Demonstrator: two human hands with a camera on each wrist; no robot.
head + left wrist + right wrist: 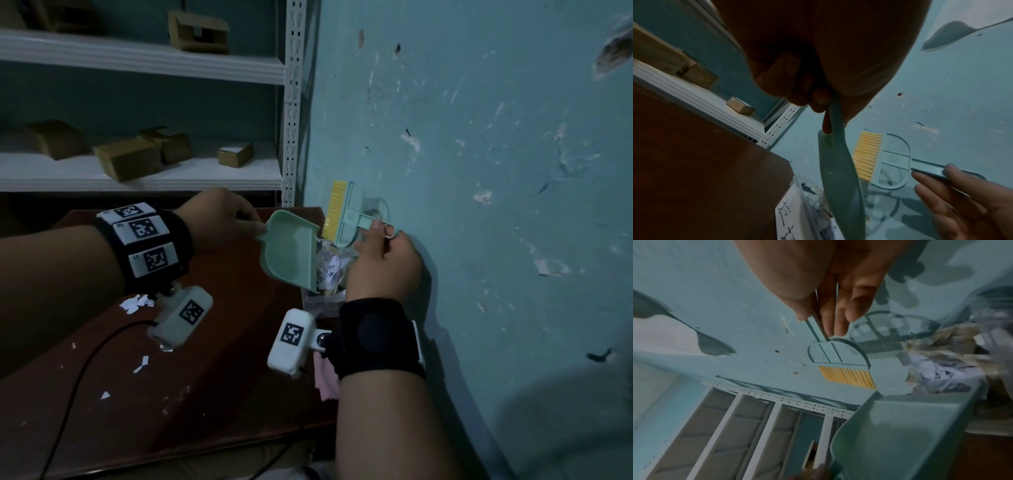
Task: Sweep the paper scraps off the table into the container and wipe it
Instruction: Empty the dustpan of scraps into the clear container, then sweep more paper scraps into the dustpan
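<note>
Teal wall rises right behind the brown desk, and a clear container of paper sits at the desk's far corner. My left hand pinches the green dustpan, tipped over the container; my right hand grips the small brush by its handle. I'd tip the pan steeper with its lip inside the rim, then flick the bristles down it. Paper scraps wait on the desk
</note>
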